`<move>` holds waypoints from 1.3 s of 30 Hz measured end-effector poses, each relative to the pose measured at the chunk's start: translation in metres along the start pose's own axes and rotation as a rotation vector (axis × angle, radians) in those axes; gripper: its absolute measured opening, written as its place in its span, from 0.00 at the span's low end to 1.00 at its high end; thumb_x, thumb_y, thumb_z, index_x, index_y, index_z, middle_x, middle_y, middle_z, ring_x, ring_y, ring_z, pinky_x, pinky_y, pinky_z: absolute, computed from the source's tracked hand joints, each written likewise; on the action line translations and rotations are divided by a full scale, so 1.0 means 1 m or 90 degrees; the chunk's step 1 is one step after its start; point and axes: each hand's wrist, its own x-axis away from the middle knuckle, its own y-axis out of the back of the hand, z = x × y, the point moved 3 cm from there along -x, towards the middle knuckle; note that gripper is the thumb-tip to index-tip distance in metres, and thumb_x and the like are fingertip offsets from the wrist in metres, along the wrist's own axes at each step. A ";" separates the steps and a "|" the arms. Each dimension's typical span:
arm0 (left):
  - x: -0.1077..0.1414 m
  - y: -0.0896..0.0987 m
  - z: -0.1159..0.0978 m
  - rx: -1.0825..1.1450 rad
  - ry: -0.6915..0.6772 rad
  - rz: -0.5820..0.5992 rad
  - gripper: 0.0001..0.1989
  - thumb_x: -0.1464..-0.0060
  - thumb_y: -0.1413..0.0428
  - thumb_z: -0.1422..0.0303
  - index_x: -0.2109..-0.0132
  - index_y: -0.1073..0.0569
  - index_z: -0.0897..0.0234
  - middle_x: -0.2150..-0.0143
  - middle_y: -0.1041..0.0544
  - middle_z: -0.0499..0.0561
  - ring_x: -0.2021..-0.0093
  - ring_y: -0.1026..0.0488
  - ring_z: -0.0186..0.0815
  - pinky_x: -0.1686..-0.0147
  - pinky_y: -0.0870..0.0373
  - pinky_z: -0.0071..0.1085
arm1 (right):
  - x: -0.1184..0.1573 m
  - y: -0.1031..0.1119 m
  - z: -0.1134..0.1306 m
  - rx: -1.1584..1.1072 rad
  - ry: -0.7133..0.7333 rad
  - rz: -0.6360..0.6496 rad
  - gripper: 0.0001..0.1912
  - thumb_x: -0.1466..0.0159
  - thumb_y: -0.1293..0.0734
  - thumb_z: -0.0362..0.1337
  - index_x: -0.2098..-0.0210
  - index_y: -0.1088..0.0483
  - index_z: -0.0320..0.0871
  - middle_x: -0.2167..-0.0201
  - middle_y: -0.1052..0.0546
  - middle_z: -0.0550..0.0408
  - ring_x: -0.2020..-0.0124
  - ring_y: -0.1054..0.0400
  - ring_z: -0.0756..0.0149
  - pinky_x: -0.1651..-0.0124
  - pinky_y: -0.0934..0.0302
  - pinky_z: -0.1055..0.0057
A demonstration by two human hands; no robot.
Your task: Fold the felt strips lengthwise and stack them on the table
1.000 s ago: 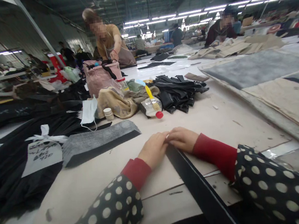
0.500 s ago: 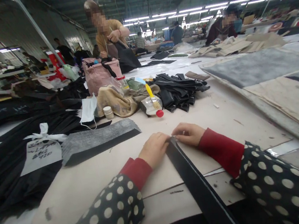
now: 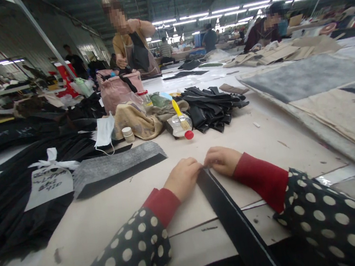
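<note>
A long black fabric strip [image 3: 232, 218] runs from the near table edge up to my fingers, with a thin pale line along its length. My left hand [image 3: 185, 176] is closed on the left side of the strip's far end. From the right, my right hand [image 3: 222, 160] pinches the same end, its fingertips against those of my left. The very tip of the strip is hidden under my fingers. Left of my hands lies a grey piece with a black border [image 3: 119, 168].
Beyond my hands lie a yellow-handled brush [image 3: 179, 112], a small white jar [image 3: 128, 134], a pile of black strips [image 3: 209, 108] and a face mask [image 3: 104, 130]. A tagged black bundle [image 3: 9, 189] is at left, layered sheets [image 3: 319, 78] at right. A co-worker [image 3: 133, 46] stands across the table.
My right hand has shifted slightly left, and its fingers have closed down onto the strip's end beside my left hand. Across the table the co-worker has raised one arm.
</note>
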 end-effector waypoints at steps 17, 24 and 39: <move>-0.011 -0.009 0.003 -0.183 -0.018 0.067 0.14 0.47 0.55 0.62 0.65 0.28 0.63 0.68 0.29 0.51 0.68 0.33 0.35 0.69 0.37 0.31 | 0.004 -0.058 -0.063 -0.014 0.053 -0.023 0.09 0.49 0.37 0.41 0.68 0.30 0.60 0.65 0.29 0.40 0.63 0.33 0.58 0.62 0.38 0.61; -0.011 -0.012 0.011 -0.075 0.020 0.043 0.14 0.49 0.52 0.60 0.60 0.31 0.62 0.62 0.30 0.51 0.60 0.34 0.36 0.62 0.37 0.31 | 0.008 -0.038 -0.034 -0.054 -0.026 -0.031 0.10 0.45 0.41 0.47 0.69 0.30 0.54 0.67 0.28 0.45 0.64 0.33 0.59 0.62 0.37 0.62; -0.003 -0.003 0.008 0.016 0.034 0.001 0.12 0.46 0.53 0.64 0.58 0.29 0.61 0.62 0.27 0.49 0.59 0.33 0.32 0.58 0.39 0.28 | 0.002 -0.033 -0.020 -0.196 -0.170 -0.012 0.16 0.51 0.38 0.51 0.77 0.32 0.44 0.78 0.30 0.53 0.75 0.37 0.66 0.72 0.41 0.72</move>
